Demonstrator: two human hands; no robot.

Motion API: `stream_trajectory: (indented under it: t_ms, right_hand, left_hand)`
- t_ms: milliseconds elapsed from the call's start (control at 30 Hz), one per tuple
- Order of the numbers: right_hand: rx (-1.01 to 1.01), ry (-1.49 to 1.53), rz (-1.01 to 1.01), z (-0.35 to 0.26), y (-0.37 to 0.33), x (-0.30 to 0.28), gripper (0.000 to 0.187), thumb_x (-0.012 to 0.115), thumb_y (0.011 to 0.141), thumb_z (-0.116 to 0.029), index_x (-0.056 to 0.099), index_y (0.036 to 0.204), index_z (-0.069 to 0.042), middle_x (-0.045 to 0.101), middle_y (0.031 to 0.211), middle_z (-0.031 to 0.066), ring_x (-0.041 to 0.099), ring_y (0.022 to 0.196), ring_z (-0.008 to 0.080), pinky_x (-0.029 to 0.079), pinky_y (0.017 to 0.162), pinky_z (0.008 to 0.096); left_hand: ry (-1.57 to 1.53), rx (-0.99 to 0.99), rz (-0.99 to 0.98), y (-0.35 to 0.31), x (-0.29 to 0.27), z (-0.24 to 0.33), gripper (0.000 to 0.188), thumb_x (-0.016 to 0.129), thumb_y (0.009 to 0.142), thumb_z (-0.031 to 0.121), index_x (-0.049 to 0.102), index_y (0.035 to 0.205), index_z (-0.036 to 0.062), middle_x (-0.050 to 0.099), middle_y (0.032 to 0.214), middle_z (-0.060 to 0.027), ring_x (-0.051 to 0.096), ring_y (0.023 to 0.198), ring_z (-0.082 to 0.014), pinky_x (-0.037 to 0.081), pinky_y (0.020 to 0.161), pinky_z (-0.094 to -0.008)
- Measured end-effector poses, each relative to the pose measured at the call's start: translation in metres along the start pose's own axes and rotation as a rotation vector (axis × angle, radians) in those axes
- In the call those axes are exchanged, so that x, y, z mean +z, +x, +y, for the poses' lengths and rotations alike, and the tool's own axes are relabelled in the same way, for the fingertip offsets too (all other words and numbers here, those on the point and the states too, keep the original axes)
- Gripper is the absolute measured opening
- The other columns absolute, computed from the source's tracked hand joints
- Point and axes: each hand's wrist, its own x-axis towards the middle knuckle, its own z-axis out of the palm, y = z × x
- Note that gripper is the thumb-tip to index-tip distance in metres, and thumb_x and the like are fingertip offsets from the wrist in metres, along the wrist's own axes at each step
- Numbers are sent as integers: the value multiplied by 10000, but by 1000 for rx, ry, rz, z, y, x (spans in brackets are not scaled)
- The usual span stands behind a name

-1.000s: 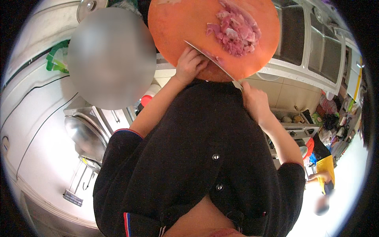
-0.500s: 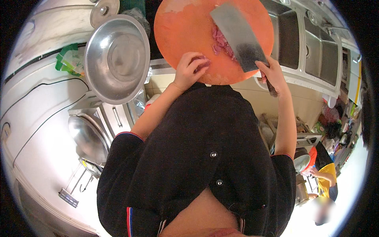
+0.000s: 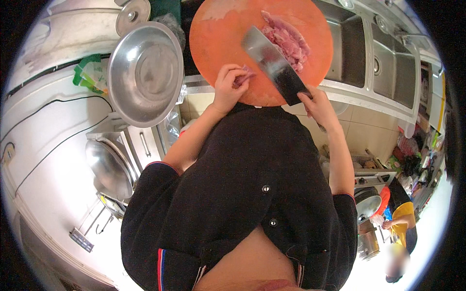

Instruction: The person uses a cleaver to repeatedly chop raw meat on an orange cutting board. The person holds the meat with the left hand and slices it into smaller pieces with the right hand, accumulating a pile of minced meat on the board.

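A round orange cutting board (image 3: 218, 43) lies in front of me. My right hand (image 3: 316, 107) grips the handle of a broad cleaver (image 3: 274, 62), its blade slanting up and left across the board. Sliced raw meat (image 3: 286, 41) lies in a pile just right of the blade. At the board's near left edge my left hand (image 3: 230, 87) is closed on a small piece of meat (image 3: 245, 76), held apart from the pile. The fingers partly hide that piece.
A large steel bowl (image 3: 145, 106) stands left of the board, with a round metal lid (image 3: 132, 17) behind it. A double steel sink (image 3: 395, 63) adjoins the board on the right. A person in yellow (image 3: 403, 220) is at the far lower right.
The cleaver has moved left and nearer me, so its blade is now left of the pile and more meat shows. My left hand stays almost in place with its piece.
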Motion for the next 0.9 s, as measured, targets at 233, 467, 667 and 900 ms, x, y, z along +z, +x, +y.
stream_trajectory:
  t_ms: [233,467,667,900]
  right_hand:
    - [-169,-387,190,3,-6,-6,258,559,940,-168,569,1162,-38,556,616,100,549,519,203,429,494,346]
    - [-336,-675,247,-27,-52,21,307,539,894,-118,516,1198,-153,623,760,186,613,658,397,489,570,485]
    - [-195,-849,167,-21,-73,29,352,541,907,-124,509,1253,-177,624,817,131,618,661,361,493,560,470]
    - [-224,-903,161,-26,-92,17,323,542,895,-109,522,1215,-150,597,757,125,618,630,334,492,537,441]
  left_hand:
    - [174,264,-133,15,8,-16,309,751,690,137,648,971,57,590,1032,-90,574,927,-286,487,817,-398]
    - [185,414,-138,15,18,-24,257,710,693,110,673,938,43,637,991,-78,583,972,-277,492,820,-375]
    - [165,388,-160,18,15,-21,215,695,691,84,673,897,25,636,962,-84,590,956,-284,495,833,-369]
    - [112,305,-153,16,17,-21,198,710,684,72,670,870,16,630,973,-101,588,954,-300,501,825,-380]
